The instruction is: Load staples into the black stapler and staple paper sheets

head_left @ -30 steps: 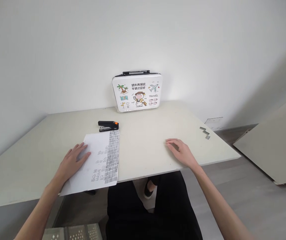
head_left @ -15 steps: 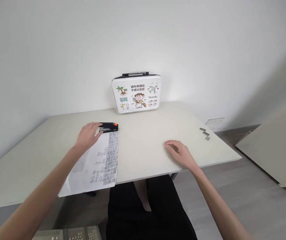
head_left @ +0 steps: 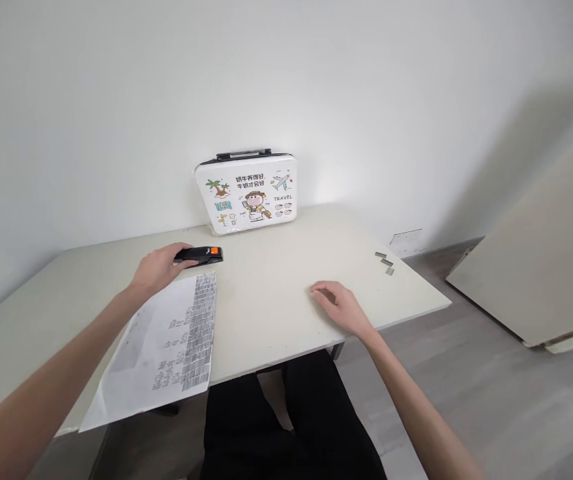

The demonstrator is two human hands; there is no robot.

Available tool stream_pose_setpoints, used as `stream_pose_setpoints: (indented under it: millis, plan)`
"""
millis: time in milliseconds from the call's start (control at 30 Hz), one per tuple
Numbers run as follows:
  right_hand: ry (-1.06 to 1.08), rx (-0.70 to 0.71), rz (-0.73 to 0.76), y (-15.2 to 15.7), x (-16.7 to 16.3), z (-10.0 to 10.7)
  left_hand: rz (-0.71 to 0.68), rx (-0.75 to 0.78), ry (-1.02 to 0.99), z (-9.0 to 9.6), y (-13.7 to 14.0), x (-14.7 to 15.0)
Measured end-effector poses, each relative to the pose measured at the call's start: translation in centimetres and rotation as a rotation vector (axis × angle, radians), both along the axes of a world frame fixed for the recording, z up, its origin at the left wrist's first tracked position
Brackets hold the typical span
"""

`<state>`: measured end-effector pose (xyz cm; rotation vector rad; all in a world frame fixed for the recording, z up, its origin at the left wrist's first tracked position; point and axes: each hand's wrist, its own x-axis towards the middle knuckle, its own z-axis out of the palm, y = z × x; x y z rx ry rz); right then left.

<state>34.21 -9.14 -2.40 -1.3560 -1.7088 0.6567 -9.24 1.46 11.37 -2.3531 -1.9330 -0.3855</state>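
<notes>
My left hand (head_left: 159,268) grips the rear end of a black stapler (head_left: 201,255) with an orange patch near its front. The stapler lies just beyond the far edge of a printed sheet of paper (head_left: 166,333), apart from it. That sheet overhangs the table's near edge, its right side dense with dark print. On the tabletop to the right rests my right hand (head_left: 339,305), its fingers loosely curved and nothing visible in them. Several staple strips (head_left: 385,262) lie farther right.
A white case (head_left: 249,193) with cartoon prints and a black handle leans against the wall at the back of the white table (head_left: 266,300). On the floor at the right stands a large pale panel (head_left: 531,267). A wall socket plate (head_left: 406,237) shows beyond the table's right edge.
The stapler, in my left hand, has moved off the paper's far edge, leaving a gap. The view has turned slightly right, so everything sits farther left. My right hand stays on the table.
</notes>
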Motion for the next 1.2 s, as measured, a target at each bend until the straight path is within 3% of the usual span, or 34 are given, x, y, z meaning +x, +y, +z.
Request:
stream_pose_setpoints:
  millis: [100,167,333,500,667,1000,1200]
  plan:
    - [0.022,-0.014,-0.011,-0.2,0.0,0.2,-0.106,0.063,-0.026,1.1,-2.4,4.8]
    - [0.036,-0.022,-0.022,-0.3,-0.1,0.3,-0.188,0.019,-0.039,1.0,-3.9,8.5]
    - [0.074,-0.038,-0.044,-0.3,-0.1,0.8,-0.337,-0.207,-0.169,-2.1,-6.8,15.6]
    - [0.170,-0.071,-0.057,-0.5,0.0,1.3,-0.349,-0.243,-0.209,-4.8,-8.3,19.1]
    - [0.123,-0.091,-0.031,-0.5,-0.2,1.4,-0.341,-0.244,-0.249,-5.5,-8.5,20.0]
    - [-0.033,-0.037,0.000,0.3,-0.2,0.1,-0.361,-0.297,-0.345,-8.1,-8.7,16.0]
    - [-0.047,-0.028,0.007,0.4,-0.2,-0.1,-0.349,-0.258,-0.394,-8.8,-9.1,15.7]
